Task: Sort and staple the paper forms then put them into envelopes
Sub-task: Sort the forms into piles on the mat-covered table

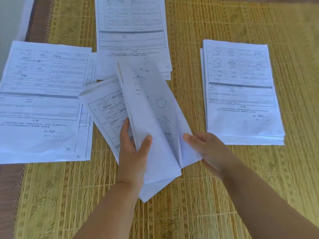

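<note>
A yellow-green woven bamboo mat [207,195] with a brown fabric border [37,19] lies in even daylight.

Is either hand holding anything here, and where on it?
The left hand grips a bundle of paper forms near its lower edge. The right hand pinches the lower right corner of the bundle's top sheet.

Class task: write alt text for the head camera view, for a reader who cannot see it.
Two hands, left hand and right hand, hold a bundle of paper forms above a woven mat, with three piles of forms lying around it.
</note>
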The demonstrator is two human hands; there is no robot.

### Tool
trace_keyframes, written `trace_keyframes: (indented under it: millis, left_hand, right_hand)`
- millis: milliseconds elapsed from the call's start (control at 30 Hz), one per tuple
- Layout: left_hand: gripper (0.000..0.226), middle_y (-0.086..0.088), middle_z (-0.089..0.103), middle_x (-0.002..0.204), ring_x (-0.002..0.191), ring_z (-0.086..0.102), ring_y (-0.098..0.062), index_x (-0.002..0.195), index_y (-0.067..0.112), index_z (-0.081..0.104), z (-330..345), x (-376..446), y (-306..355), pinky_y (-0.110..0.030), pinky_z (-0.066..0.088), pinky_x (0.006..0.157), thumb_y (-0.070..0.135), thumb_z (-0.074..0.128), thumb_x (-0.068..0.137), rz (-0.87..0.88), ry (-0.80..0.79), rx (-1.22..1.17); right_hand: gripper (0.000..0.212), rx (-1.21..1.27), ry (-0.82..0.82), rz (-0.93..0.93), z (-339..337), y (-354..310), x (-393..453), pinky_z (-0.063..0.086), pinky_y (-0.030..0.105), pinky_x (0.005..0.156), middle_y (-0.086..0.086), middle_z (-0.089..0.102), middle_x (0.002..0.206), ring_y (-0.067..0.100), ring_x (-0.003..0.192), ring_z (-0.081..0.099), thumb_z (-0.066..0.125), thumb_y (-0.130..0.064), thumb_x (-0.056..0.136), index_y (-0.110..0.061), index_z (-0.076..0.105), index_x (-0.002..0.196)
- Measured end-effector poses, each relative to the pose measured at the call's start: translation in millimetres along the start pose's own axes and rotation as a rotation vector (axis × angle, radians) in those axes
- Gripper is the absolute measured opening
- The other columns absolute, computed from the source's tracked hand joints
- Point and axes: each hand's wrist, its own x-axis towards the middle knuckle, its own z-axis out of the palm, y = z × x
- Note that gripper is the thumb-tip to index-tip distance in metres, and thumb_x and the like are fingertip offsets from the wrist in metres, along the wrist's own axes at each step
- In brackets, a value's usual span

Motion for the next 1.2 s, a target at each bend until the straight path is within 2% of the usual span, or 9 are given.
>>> trace_keyframes:
  millis: [100,233,400,633,767,900,1033,1133,1200]
  left_hand:
    - [0.066,0.017,0.063,0.122,0.11,0.062,-0.005,0.139,0.039,0.039,-3,3,-2,-0.04,0.05,0.095,0.032,0.068,0.08,-0.004,-0.013,0.009]
    - [0.065,0.015,0.064,0.121,0.112,0.061,-0.009,0.139,0.037,0.04,-6,5,-3,-0.047,0.048,0.098,0.032,0.067,0.08,-0.014,-0.039,0.012]
    - [0.062,0.011,0.065,0.121,0.112,0.062,-0.011,0.136,0.032,0.044,-5,6,-3,-0.048,0.048,0.098,0.031,0.067,0.079,-0.018,-0.033,0.021]
    - [0.06,0.009,0.065,0.12,0.111,0.063,-0.013,0.135,0.027,0.045,-6,7,-4,-0.049,0.049,0.097,0.032,0.068,0.079,-0.023,-0.035,0.032]
    - [0.065,0.01,0.064,0.122,0.112,0.062,-0.011,0.138,0.033,0.041,-5,4,-3,-0.045,0.05,0.097,0.032,0.068,0.078,-0.017,-0.027,0.021]
    - [0.06,0.01,0.065,0.119,0.11,0.063,-0.012,0.134,0.034,0.044,-4,2,-1,-0.047,0.051,0.094,0.036,0.068,0.079,-0.032,-0.046,0.058]
    - [0.034,0.006,0.07,0.105,0.1,0.067,-0.016,0.112,0.037,0.061,0,0,7,-0.052,0.052,0.091,0.048,0.062,0.079,-0.093,-0.13,0.112]
    - [0.045,0.007,0.071,0.104,0.098,0.067,-0.01,0.111,0.032,0.063,4,-7,19,-0.037,0.054,0.088,0.06,0.054,0.077,-0.073,-0.264,0.169]
    - [0.053,0.004,0.072,0.1,0.094,0.068,-0.012,0.109,0.029,0.065,3,-11,25,-0.032,0.056,0.082,0.065,0.055,0.072,-0.058,-0.304,0.21]
  right_hand:
    - [0.044,0.171,-0.104,0.041,14,3,2,0.051,0.034,0.091,0.01,0.073,0.105,0.025,0.1,0.068,0.059,-0.043,0.086,-0.005,0.07,0.104]
    - [0.033,0.262,-0.101,0.07,21,-1,3,0.052,0.03,0.093,0.008,0.074,0.106,0.02,0.1,0.069,0.05,-0.029,0.095,-0.005,0.069,0.108]
    - [0.052,0.252,-0.103,0.068,21,0,4,0.046,0.041,0.104,0.016,0.07,0.115,0.032,0.113,0.063,0.055,-0.035,0.084,0.003,0.064,0.118]
    - [0.045,0.262,-0.183,0.037,18,-1,5,0.053,0.031,0.091,0.012,0.072,0.11,0.023,0.102,0.068,0.053,-0.033,0.086,0.001,0.066,0.113]
    - [0.034,0.239,-0.16,0.04,14,-4,5,0.054,0.027,0.072,0.01,0.072,0.095,0.02,0.084,0.067,0.059,-0.028,0.089,0.004,0.064,0.098]
    - [0.026,0.138,-0.103,0.001,12,-6,7,0.044,0.035,0.071,0.013,0.061,0.092,0.025,0.084,0.056,0.068,-0.027,0.076,-0.007,0.056,0.088]
    - [0.026,-0.152,-0.04,-0.102,27,-7,4,0.045,0.028,0.077,-0.014,0.064,0.102,0.012,0.089,0.061,0.073,-0.025,0.083,-0.02,0.055,0.065]
    - [0.025,-0.382,0.103,-0.192,38,-9,-1,0.047,0.016,0.078,-0.029,0.055,0.117,-0.006,0.101,0.058,0.072,-0.024,0.084,-0.02,0.058,0.065]
    - [0.023,-0.431,0.143,-0.22,41,-10,-2,0.047,0.013,0.075,-0.03,0.055,0.117,-0.006,0.097,0.059,0.071,-0.026,0.085,-0.021,0.059,0.066]
